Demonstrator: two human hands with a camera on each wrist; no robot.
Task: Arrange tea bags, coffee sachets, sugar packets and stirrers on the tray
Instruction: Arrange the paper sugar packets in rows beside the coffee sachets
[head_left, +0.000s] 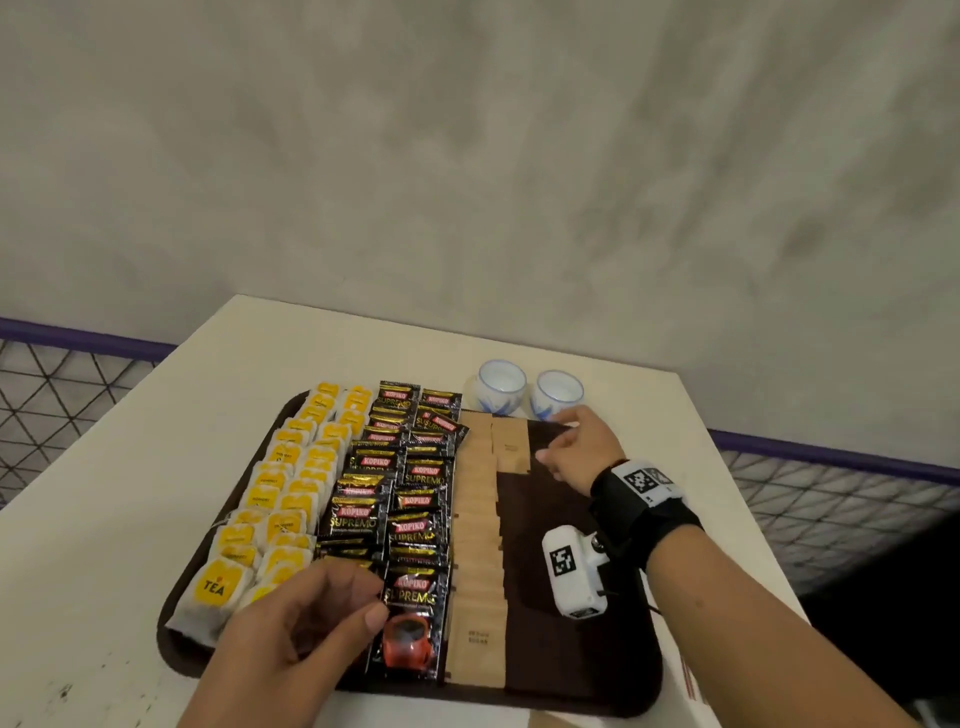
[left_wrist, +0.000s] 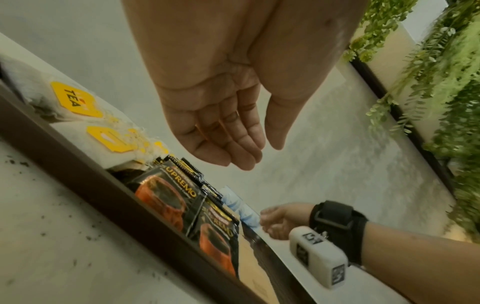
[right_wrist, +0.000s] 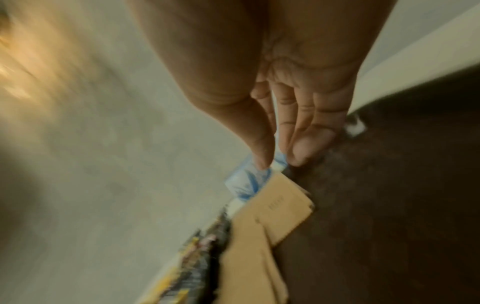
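Your left hand (head_left: 296, 618) hovers over the near edge of the dark brown tray (head_left: 587, 670), fingers loosely curled and holding nothing; the left wrist view shows the palm bare above the sachets. Just under it lie the nearest coffee sachets (head_left: 410, 525), black packets overlapping in two columns that run toward the far rim. To their left the tea bags (head_left: 280, 493), white with yellow tags, fill two more columns. To their right the brown sugar packets (head_left: 478, 540) form one long overlapping column, with a second, short column begun at the far end. Your right hand (head_left: 576, 447) reaches over the far right of the tray beside that short column, fingers extended and close together; you cannot tell from the blurred right wrist view whether they pinch anything. Beyond the tray, two white-and-blue cups (head_left: 527, 392) stand on the white table (head_left: 130, 467).
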